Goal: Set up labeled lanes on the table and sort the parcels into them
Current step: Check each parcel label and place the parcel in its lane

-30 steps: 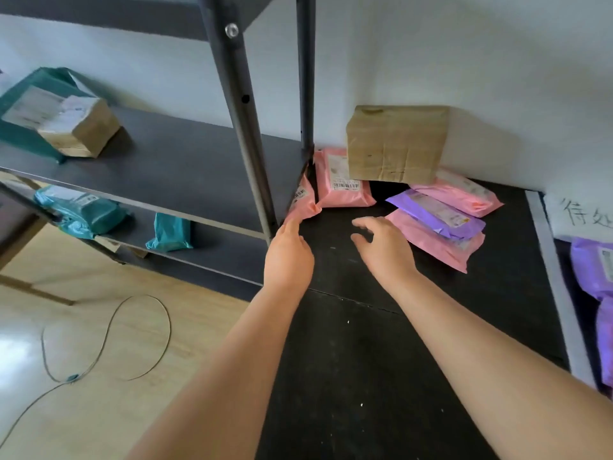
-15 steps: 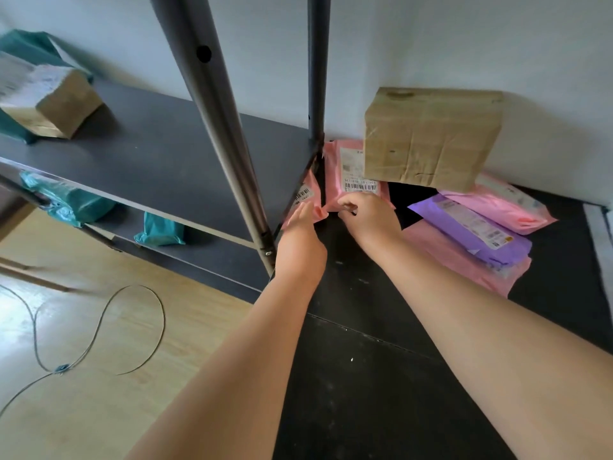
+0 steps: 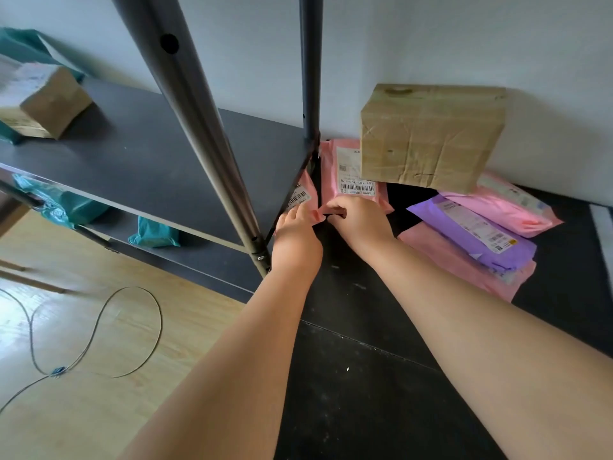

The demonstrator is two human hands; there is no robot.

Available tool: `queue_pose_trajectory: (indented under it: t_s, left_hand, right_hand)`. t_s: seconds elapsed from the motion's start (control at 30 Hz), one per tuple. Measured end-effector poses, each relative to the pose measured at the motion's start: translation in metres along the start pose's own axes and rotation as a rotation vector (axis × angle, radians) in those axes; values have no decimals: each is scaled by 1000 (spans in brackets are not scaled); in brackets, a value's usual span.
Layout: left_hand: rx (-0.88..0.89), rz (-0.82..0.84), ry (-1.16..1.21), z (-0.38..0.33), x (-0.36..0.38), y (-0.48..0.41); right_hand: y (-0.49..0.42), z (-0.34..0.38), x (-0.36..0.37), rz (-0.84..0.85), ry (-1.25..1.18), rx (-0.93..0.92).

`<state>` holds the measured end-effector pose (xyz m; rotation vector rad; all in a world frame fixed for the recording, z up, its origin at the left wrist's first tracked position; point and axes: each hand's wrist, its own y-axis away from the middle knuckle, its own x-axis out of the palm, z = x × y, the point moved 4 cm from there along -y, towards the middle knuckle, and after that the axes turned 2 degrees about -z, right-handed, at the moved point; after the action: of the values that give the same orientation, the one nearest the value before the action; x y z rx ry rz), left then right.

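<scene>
Now | black table [image 3: 365, 376] beside grey shelf [image 3: 149, 154] | left hand [image 3: 297, 234] fingers pinch wedged parcel [image 3: 303, 194] | right hand [image 3: 360, 224] fingers pinch leaning parcel [image 3: 331, 161]

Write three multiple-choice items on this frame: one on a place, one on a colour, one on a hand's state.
1. Where does the purple parcel lie?
A. on the floor
B. on a pink parcel on the table
C. upright against the wall

2. What colour are the bags on the lower shelf?
A. teal
B. pink
C. purple

3. What is the right hand doing?
A. hanging idle
B. lying flat on the table
C. gripping the barcoded parcel

Answers:
1 B: it lies across the pink parcel on the black table.
2 A: both bags there are teal.
3 C: its fingers curl on that parcel's lower corner.
</scene>
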<state>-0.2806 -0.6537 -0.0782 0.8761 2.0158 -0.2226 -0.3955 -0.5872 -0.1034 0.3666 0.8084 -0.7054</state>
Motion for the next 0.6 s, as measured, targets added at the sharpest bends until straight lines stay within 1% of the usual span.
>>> queue_pose_trajectory:
  t_s: [0.1,0.2,0.33,0.43,0.6]
  left_hand:
    - [4,32,26,0,1,1]
    - [-36,52,45,2,0,0]
    - [-42,77,66,0,0,1]
    - [-25,85,73,0,0,3]
    - [-13,91,57,3,-1,1]
  right_hand:
    - [-2,2,7,32,52,-2]
    - [-5,4,12,69,91,10]
    - [-11,5,16,98,111,69]
    - [-13,5,16,83,112,94]
    - [-9,2,10,36,107,67]
